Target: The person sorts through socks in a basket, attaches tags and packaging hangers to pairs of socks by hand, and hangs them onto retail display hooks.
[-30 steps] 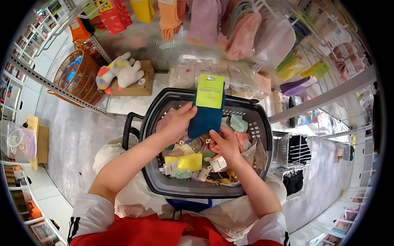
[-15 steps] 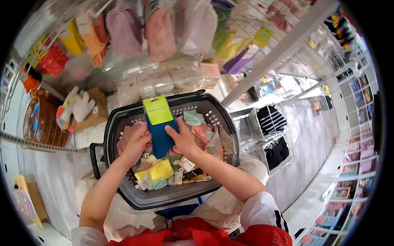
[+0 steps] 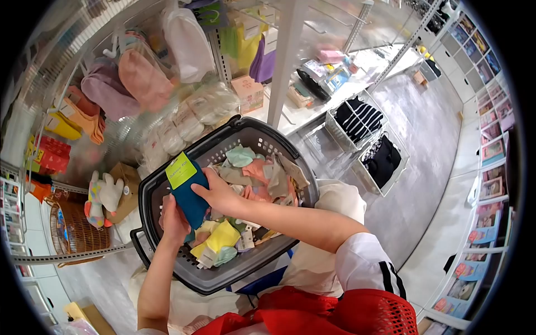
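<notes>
A pair of dark teal socks (image 3: 191,202) with a lime-green header card (image 3: 182,172) is held over the left part of a grey plastic basket (image 3: 209,285). My left hand (image 3: 175,219) grips its left edge, the fingers partly hidden behind it. From the right, my right hand (image 3: 215,190) pinches it with the thumb lying on the front. Below, the basket holds a heap of folded socks, among them a yellow pair (image 3: 223,237) and a mint-green piece (image 3: 240,157). The basket rests across my lap.
Socks hang on hooks above, including a pink pair (image 3: 144,81) and a white pair (image 3: 188,42). Clear-wrapped packs (image 3: 187,120) lie on the shelf behind the basket. A white upright post (image 3: 285,67) stands beyond it. Wire baskets (image 3: 385,187) with dark clothes sit at right.
My view has swung to the right, so shelves and socks sit further left. Both hands still hold the teal socks, which now tilt to the left.
</notes>
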{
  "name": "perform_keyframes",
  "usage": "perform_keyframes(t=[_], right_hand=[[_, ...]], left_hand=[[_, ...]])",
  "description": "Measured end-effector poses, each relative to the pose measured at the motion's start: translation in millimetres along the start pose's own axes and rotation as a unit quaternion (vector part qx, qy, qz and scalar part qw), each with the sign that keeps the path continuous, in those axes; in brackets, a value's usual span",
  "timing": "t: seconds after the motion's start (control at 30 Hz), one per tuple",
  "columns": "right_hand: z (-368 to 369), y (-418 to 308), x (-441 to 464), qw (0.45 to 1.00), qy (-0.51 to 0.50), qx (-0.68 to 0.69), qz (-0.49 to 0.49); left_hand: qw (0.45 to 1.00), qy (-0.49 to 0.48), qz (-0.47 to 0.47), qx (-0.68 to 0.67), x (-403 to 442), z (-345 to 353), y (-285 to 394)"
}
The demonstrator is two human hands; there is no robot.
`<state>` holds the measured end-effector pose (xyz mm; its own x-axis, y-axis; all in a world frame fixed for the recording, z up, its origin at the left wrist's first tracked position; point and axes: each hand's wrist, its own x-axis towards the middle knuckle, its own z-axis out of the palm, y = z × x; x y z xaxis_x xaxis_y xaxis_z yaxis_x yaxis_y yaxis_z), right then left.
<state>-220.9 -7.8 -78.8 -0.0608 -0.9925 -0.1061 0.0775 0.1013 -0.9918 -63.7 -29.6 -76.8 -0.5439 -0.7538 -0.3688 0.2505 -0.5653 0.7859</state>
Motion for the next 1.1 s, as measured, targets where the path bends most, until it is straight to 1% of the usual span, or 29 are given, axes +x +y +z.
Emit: perform_keyframes(t=[0.1,0.2,0.3,0.33,0.4,0.47,0.5,0.53,0.57,0.63,0.67,0.73,0.87,0.97,1.03,1.1], right_hand=[[-0.3,-3.8,-1.2,1.0,-0.005,0.023,0.021],[-0.3,-1.5,1.7,0.999,0.005,0.036,0.019],[-7.1,-7.7,5.8,1.0,-0.002,-0.009,0.024],[-11.8,-16.5,6.5,0.997,-0.022,0.04,0.059],[-15.7,-17.4,13.0,0.998,-0.017,0.031,0.044],[-19.1,-27.3,12.5,0.999,-0.012,0.009,0.041],[-18.9,-17.0,16.9,1.0,-0.009,-0.002,0.014],[-19.0,-13.2,18.9,1.0,-0.008,0.026,0.014],[-19.6,-9.4,19.7,0.998,-0.011,0.054,0.017],[-20.7,-11.8,19.0,0.999,-0.015,0.045,0.014],[-21.3,-12.0,18.8,0.993,-0.043,0.105,0.023],[-20.3,-22.4,13.8,0.99,-0.059,0.125,0.031],[-19.3,-22.4,12.8,0.986,-0.079,0.14,0.047],[-18.4,-21.6,11.7,0.983,-0.083,0.152,0.057],[-18.6,-13.9,13.7,0.986,-0.089,0.137,0.035],[-21.2,-8.7,18.4,0.989,-0.097,0.113,0.012]], left_hand=[[1.0,0.024,-0.002,0.015,-2.0,5.7,-0.7],[0.998,0.025,0.02,0.048,-2.6,8.8,-1.4],[0.993,-0.019,0.013,0.12,0.2,-16.8,0.7],[0.99,0.003,0.03,0.135,0.2,-15.7,0.3],[0.983,0.046,0.065,0.164,2.1,-2.6,-0.6],[0.98,0.039,0.087,0.172,0.3,13.8,2.4],[0.979,0.042,0.099,0.175,-1.3,17.4,3.6],[0.976,0.045,0.087,0.194,-1.6,14.7,3.3],[0.973,0.02,0.08,0.215,-0.2,6.3,1.3],[0.973,0.005,0.081,0.216,-1.7,2.8,1.6],[0.972,0.004,0.106,0.212,-0.8,2.0,-1.7],[0.966,-0.008,0.158,0.203,4.8,1.4,-7.1],[0.969,0.031,0.09,0.228,-3.6,4.0,5.5],[0.972,0.059,0.065,0.219,-3.8,8.7,8.1],[0.976,0.08,0.057,0.195,-2.5,10.8,7.1],[0.961,0.097,0.112,0.233,7.5,-3.7,-2.0]])
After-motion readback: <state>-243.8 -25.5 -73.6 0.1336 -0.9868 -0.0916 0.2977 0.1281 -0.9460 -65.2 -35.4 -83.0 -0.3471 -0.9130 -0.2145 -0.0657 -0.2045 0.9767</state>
